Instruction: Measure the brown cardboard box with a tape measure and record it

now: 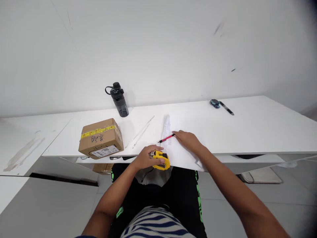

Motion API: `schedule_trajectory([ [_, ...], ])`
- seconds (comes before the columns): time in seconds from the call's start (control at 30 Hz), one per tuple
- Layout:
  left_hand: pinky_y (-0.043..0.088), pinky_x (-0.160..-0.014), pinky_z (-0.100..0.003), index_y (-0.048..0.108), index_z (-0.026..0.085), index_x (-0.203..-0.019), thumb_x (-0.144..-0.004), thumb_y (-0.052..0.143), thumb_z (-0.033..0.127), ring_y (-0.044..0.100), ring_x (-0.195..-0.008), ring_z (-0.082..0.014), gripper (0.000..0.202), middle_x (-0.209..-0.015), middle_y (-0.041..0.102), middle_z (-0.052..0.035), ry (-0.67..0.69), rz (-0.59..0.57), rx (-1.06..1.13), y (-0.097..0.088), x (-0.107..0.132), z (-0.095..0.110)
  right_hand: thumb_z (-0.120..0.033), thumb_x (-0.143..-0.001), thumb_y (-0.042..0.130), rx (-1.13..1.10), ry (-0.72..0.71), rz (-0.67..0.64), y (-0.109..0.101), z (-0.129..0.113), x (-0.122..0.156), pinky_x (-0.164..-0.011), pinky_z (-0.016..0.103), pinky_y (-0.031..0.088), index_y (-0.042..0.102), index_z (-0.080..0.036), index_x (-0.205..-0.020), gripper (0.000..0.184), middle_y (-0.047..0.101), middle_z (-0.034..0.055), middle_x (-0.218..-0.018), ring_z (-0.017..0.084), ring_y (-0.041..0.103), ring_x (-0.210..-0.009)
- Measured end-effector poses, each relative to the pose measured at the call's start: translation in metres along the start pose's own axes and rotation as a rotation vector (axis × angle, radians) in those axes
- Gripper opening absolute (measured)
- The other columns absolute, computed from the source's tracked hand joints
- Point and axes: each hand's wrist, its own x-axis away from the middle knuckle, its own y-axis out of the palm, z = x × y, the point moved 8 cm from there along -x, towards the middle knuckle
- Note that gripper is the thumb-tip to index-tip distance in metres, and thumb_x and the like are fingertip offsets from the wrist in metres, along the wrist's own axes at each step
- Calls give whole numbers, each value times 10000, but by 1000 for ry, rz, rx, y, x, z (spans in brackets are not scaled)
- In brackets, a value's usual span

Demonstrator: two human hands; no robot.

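Observation:
My left hand (146,158) is closed around a yellow tape measure (161,160) at the front edge of the white table (247,129). My right hand (188,140) grips a red pencil (166,138), its tip pointing left over a white sheet (178,148) that hangs a little over the table edge. A small clear bubble-wrap piece (166,127) lies just behind the pencil.
A cardboard box (101,138) with yellow tape sits at the left front. A dark water bottle (119,99) stands against the wall. Two thin clear strips (140,132) lie between box and sheet. A pen (226,108) and a small blue object (214,103) lie far right.

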Motion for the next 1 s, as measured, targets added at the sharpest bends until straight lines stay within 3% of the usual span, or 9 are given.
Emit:
schedule_trajectory([
  [0.07,357,-1136,-482,698,196,-899,-688,796,479,567,-1269,-330,367,-1197,707,-116,-15,-35,-104,0,-14,-7,-433,-924,493,-44,-10,2,-2,10,-9,-733,373,470,690,-232,-1049,307,715,111,-954,261,651,-812],
  [0.2,194,-1218,-536,704,207,-853,-682,771,551,388,-1426,-362,391,-1229,703,-110,-81,-30,-194,-3,-28,-24,-527,-983,328,-231,43,97,-10,5,1,-646,321,460,632,-210,-1049,444,641,47,-779,194,583,-677],
  [0.3,176,-1236,-493,684,206,-848,-696,768,537,540,-1313,-324,374,-1215,713,-96,-44,-49,-191,-1,-28,-23,-630,-957,318,-562,79,8,4,-13,14,-613,304,436,657,-193,-877,559,532,2,-643,165,518,-610],
  [0.37,173,-1241,-464,676,205,-849,-705,772,513,620,-1219,-291,354,-1210,717,-91,-16,-61,-198,1,-27,-20,-637,-950,322,-662,111,-68,19,-24,19,-655,319,438,681,-187,-843,585,532,3,-626,172,531,-636],
  [0.47,204,-1235,-441,677,211,-845,-719,768,490,657,-1161,-264,319,-1187,728,-75,-22,-55,-202,2,-26,-17,-587,-919,437,-629,192,-18,28,-22,21,-695,335,448,677,-199,-822,466,586,8,-634,194,572,-680],
  [0.6,225,-1232,-419,700,224,-885,-708,779,479,656,-1160,-254,321,-1169,735,-53,-44,-54,-212,3,-26,-17,-572,-864,525,-560,224,19,33,-16,22,-634,341,441,587,-219,-606,442,610,27,-605,210,569,-644],
  [0.9,218,-1235,-418,731,233,-975,-700,769,533,610,-1227,-268,408,-1244,703,-54,-63,-71,-220,2,-25,-20,-532,-871,517,-479,169,-38,38,-21,23,-620,338,439,605,-230,-601,414,642,27,-619,217,587,-660],
  [1.0,236,-1226,-433,731,238,-1049,-687,763,574,522,-1329,-298,495,-1300,671,-55,-100,-70,-228,2,-23,-28,-527,-870,518,-486,188,-39,39,-19,24,-620,337,440,608,-223,-598,418,652,34,-627,217,591,-659],
])
